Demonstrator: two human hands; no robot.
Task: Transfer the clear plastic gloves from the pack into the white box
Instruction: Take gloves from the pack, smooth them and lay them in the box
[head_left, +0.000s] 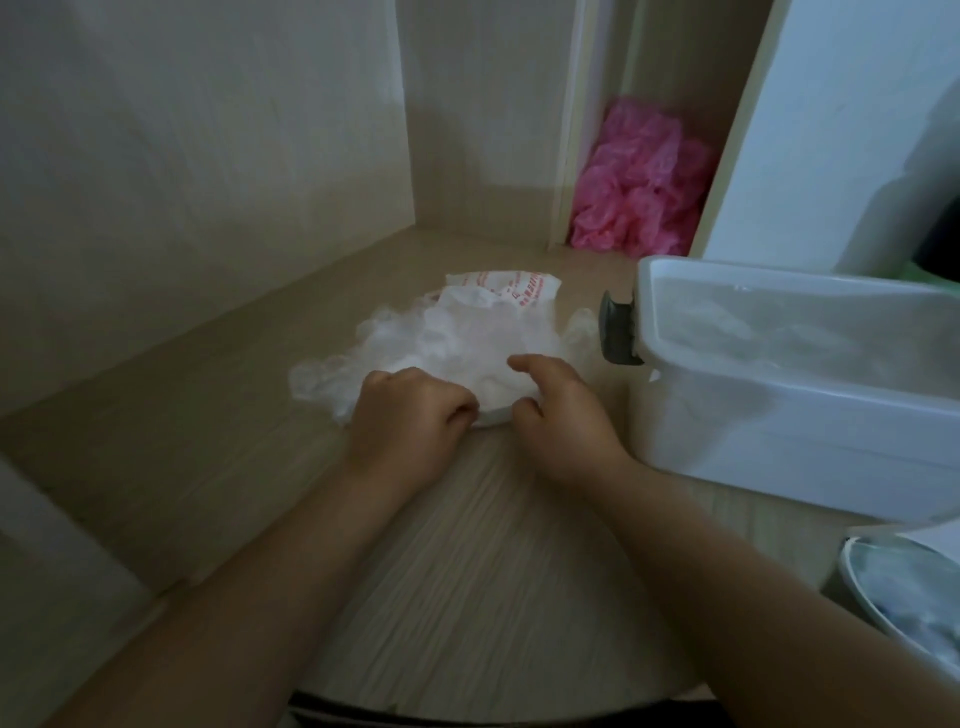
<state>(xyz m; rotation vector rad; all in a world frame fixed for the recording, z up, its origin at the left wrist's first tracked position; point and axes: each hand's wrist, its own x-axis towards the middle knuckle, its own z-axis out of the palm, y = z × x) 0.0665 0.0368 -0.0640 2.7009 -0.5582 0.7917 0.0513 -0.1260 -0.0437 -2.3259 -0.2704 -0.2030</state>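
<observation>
Left grip (410, 410) clamped on gloves (441, 343) near edge; right grip (563, 415) touching pile, clamp unclear, blurred. White box (779, 431) just right of right grip, so right nearer.

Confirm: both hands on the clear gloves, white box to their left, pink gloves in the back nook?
One thing is wrong: the white box sits to the right of the hands, not the left, as the head view shows. The rest holds: the left hand and right hand are both on the clear gloves, and the pink gloves are in the back nook.
</observation>
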